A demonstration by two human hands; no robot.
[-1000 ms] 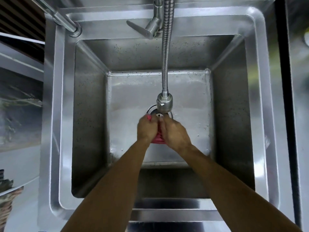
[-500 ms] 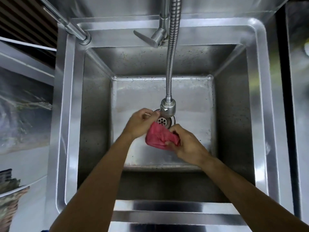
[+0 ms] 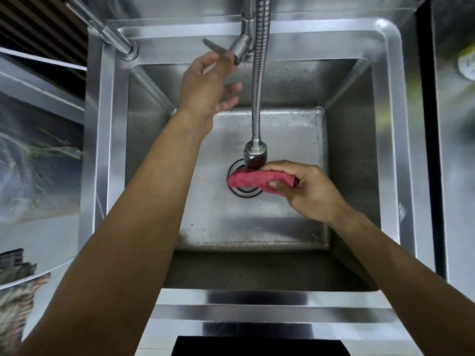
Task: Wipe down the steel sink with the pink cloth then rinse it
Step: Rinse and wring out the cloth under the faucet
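Nearest the person, the steel counter's front edge (image 3: 257, 317) runs flat and shiny, with both bare forearms crossing it into the deep square stainless steel sink (image 3: 257, 222).

Toward the sink's right side the right hand (image 3: 305, 191) is the grip on the task's thing: its fingers curl over the top and the thumb presses from the near side, pinching the right end of the folded pink terry cloth (image 3: 257, 179). The cloth is rolled into a soft, fuzzy bar whose long axis runs left to right, parallel to the sink's front wall; its free left end points toward the left wall and lies over the round steel drain ring (image 3: 243, 195) near the middle of the basin floor. From above, the cloth sits directly under the steel spray head (image 3: 255, 156) of the ribbed flexible steel hose (image 3: 259, 73); whether they touch cannot be told.

The basin floor is bare steel with water droplets; open room lies to the left of the drain and along the front wall, and the four steep walls close it in.

Farther back, the left hand (image 3: 205, 86) is raised by the sink's back rim, fingers loosely spread, thumb and forefinger around the flat steel tap lever (image 3: 221, 51), which points toward the back-left corner.
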